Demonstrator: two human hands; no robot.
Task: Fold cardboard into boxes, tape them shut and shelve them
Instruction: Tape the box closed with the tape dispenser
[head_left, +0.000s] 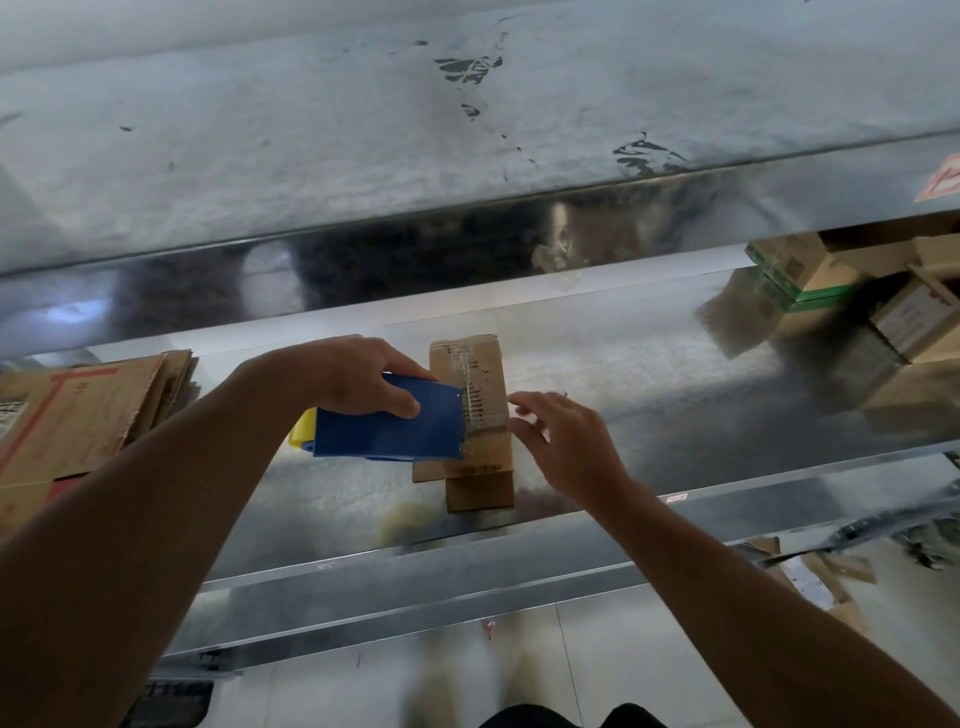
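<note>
the small cardboard box (480, 364) sits in the middle of the metal shelf (675, 395), its near end close to the front edge. the left hand (353, 376) grips a blue tape dispenser (395, 431), whose toothed end lies on the box's taped top. the right hand (566, 441) is wide, fingers loosely spread just beside the box's right side; contact cannot be told. flat cardboard (78, 415) lies at the shelf's left edge, and stacked boxes (841, 291) stand at the far right corner.
</note>
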